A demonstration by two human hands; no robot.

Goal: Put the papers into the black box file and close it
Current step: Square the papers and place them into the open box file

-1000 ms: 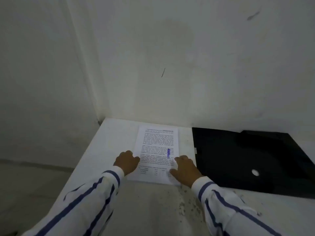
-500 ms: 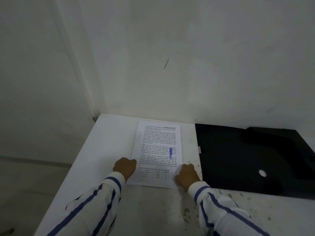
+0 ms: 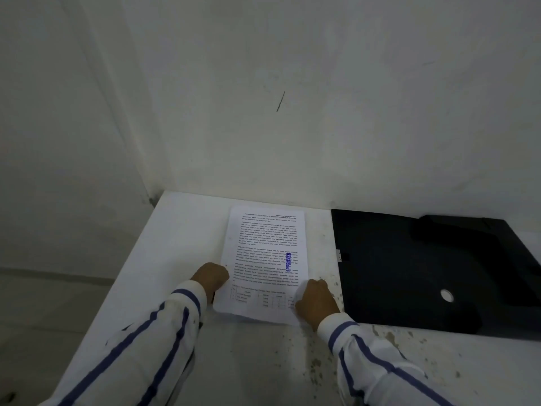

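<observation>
A stack of printed white papers (image 3: 265, 253) with a blue "APPROVED" stamp lies flat on the white table (image 3: 181, 235), near the back wall. My left hand (image 3: 211, 277) curls against the stack's lower left edge. My right hand (image 3: 316, 301) grips the lower right corner, where the paper curls up a little. The black box file (image 3: 409, 268) lies flat just right of the papers, with a round finger hole near its front. Whether its lid is open I cannot tell.
White walls meet in a corner behind the table's far left end. The table's left edge drops to the floor. Dark specks and stains mark the tabletop (image 3: 322, 364) in front of the papers and file.
Both hands slid back from the middle of the page to the stack's lower corners. The view has shifted slightly; the papers and file stay where they were.
</observation>
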